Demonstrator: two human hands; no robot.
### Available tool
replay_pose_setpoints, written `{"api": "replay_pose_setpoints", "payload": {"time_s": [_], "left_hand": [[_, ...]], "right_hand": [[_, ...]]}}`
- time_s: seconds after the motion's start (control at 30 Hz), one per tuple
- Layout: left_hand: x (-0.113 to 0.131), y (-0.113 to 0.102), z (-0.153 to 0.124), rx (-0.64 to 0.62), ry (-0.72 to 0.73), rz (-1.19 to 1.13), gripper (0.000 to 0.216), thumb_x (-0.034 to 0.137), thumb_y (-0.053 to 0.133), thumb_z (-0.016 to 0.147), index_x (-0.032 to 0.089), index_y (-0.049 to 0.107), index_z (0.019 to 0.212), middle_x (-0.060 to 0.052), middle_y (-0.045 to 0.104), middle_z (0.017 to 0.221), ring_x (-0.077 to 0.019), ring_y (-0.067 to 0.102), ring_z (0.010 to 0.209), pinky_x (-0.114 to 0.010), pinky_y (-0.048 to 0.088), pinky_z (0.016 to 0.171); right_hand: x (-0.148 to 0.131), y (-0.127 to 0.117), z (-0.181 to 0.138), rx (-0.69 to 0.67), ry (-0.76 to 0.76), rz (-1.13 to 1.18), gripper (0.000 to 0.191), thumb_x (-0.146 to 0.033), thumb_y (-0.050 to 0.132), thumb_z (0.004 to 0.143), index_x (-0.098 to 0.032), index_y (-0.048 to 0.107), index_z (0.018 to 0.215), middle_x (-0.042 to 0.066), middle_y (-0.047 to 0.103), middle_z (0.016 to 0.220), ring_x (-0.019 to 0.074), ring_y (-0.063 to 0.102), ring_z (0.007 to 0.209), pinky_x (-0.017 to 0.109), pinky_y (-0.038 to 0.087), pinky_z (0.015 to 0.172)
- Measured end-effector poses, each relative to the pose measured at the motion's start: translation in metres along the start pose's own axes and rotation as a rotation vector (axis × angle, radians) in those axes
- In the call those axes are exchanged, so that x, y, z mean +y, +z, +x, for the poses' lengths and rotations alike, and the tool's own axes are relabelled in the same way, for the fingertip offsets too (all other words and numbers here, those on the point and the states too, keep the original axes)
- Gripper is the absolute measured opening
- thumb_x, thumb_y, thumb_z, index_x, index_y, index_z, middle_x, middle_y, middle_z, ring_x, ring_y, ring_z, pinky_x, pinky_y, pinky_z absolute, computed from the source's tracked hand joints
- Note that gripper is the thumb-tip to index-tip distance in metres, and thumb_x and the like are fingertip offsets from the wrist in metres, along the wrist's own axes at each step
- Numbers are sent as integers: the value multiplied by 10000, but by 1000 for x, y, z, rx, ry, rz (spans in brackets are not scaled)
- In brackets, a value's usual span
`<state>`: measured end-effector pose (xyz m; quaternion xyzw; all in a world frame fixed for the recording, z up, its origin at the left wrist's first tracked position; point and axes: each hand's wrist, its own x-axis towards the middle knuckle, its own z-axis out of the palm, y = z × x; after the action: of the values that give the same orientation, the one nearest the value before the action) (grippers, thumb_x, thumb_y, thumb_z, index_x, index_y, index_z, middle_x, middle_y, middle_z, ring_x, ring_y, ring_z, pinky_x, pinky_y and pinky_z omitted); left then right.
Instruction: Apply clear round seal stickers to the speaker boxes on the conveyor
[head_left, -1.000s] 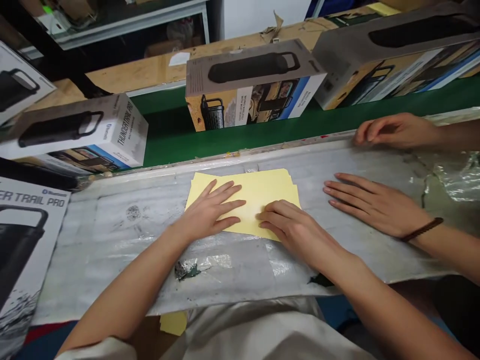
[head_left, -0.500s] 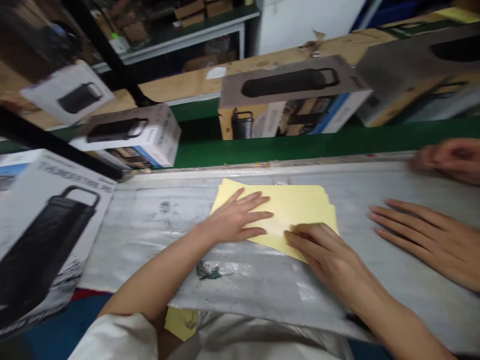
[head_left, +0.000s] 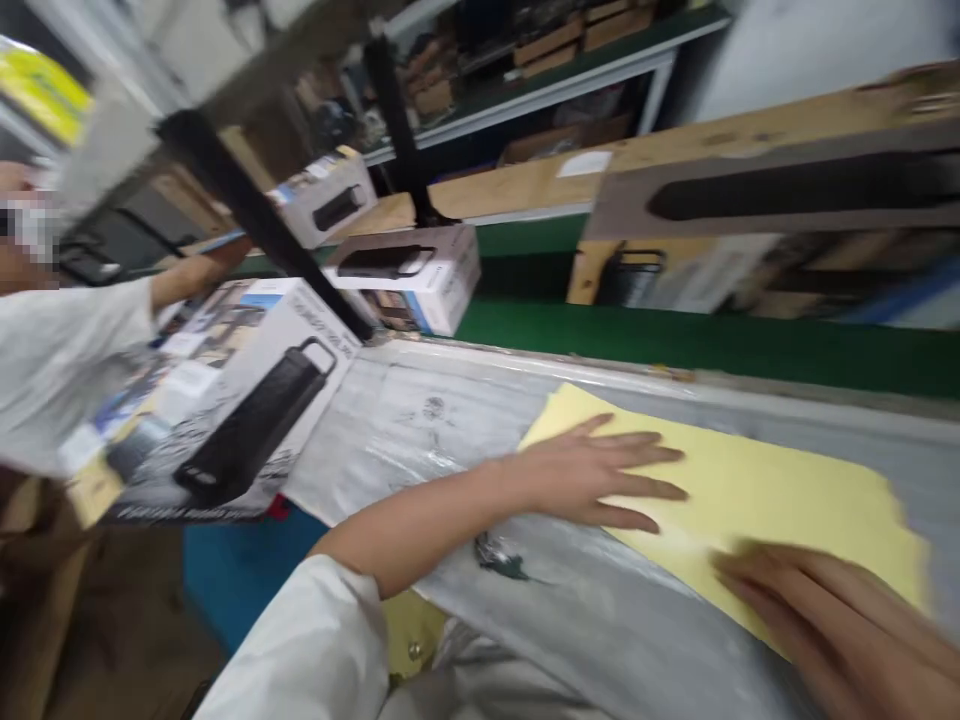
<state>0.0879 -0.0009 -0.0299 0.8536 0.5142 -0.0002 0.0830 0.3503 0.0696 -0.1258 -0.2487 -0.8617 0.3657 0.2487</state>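
Observation:
A stack of pale yellow sheets (head_left: pixel 757 490) lies on the grey, plastic-wrapped work surface (head_left: pixel 420 410). My left hand (head_left: pixel 600 485) rests flat on the sheets' left part, fingers stretched out and spread. My right hand (head_left: pixel 817 610) lies on the near right edge of the sheets; it is smeared by motion, and its fingers look extended and flat. Neither hand holds anything.
A large speaker box (head_left: pixel 232 410) lies at the left end of the surface. More speaker boxes (head_left: pixel 405 275) sit on the green conveyor belt (head_left: pixel 675 340) behind. A person in a white sleeve (head_left: pixel 67 350) stands at far left. A black post (head_left: pixel 247 210) crosses above.
The view has swung sharply left. The other person's two hands on the right have left the picture. My hands stay on the yellow sheets, and a person at the left has come into view.

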Motion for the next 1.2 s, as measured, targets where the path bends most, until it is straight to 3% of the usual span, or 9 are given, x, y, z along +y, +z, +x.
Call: {"api": "replay_pose_setpoints", "payload": {"time_s": [0.13, 0.33, 0.5, 0.63, 0.8, 0.9, 1.0, 1.1, 1.2], "left_hand": [[-8, 11, 2, 44, -11, -153, 439, 452, 540, 1027, 247, 609, 1409, -116, 450, 1598, -289, 353, 1527, -559, 213, 1275], [-16, 10, 5, 67, 30, -156, 430, 402, 514, 1045, 234, 575, 1436, -144, 429, 1607, -301, 343, 1530, -605, 229, 1257], [-12, 8, 6, 54, 39, -121, 424, 398, 533, 1039, 232, 584, 1425, -142, 429, 1608, -309, 337, 1532, -612, 227, 1256], [-12, 5, 8, 16, 23, -113, 423, 401, 529, 1039, 228, 578, 1422, -145, 430, 1607, -308, 342, 1530, -606, 225, 1260], [-2, -14, 16, -4, -21, -143, 393, 384, 552, 1029, 235, 596, 1390, -136, 471, 1582, -325, 373, 1512, -655, 177, 1257], [15, -25, 31, 89, -103, -390, 455, 424, 616, 994, 268, 574, 1419, -111, 490, 1571, -298, 429, 1481, -578, 286, 1254], [35, -25, 49, 188, -131, -740, 533, 486, 727, 906, 267, 616, 1378, -101, 582, 1483, -277, 539, 1390, -461, 461, 1165], [52, -17, 61, 242, -142, -988, 353, 464, 772, 872, 236, 742, 1139, -88, 707, 1270, -252, 661, 1212, -411, 529, 1076], [63, -10, 62, 254, -195, -1151, 225, 425, 768, 881, 202, 749, 906, -77, 734, 1098, -212, 696, 1066, -357, 557, 980]], "right_hand": [[-37, -21, 16, -43, 6, 6, 182, -356, 515, 1008, -269, 668, 964, 95, 672, 990, 281, 674, 944, 427, 581, 773], [-55, -34, 22, -33, 92, 159, 211, -185, 461, 1024, -227, 611, 882, 78, 645, 947, 235, 628, 922, 390, 539, 821], [-37, -60, 10, 188, 243, 518, 161, -385, 613, 986, -251, 638, 900, 58, 703, 971, 231, 662, 930, 378, 539, 825], [-21, -84, 17, 318, 393, 509, 334, -578, 747, 851, -251, 691, 883, 51, 721, 903, 240, 660, 862, 380, 543, 761], [-29, -96, 25, 215, 380, 615, 357, -566, 816, 799, -232, 708, 864, 47, 718, 872, 215, 666, 814, 343, 557, 721], [-37, -96, 24, 56, 427, 753, 339, -520, 843, 786, -213, 712, 848, 46, 728, 850, 203, 681, 800, 330, 559, 722], [-44, -96, 22, 9, 463, 860, 278, -451, 836, 805, -204, 716, 845, 21, 725, 801, 179, 674, 761, 318, 538, 710], [-47, -94, 19, 12, 477, 900, 226, -412, 810, 830, -203, 725, 840, -5, 709, 768, 160, 662, 737, 314, 519, 705], [-48, -88, 13, 19, 500, 909, 232, -412, 826, 821, -203, 725, 839, 0, 697, 757, 153, 644, 709, 296, 514, 673]]}}
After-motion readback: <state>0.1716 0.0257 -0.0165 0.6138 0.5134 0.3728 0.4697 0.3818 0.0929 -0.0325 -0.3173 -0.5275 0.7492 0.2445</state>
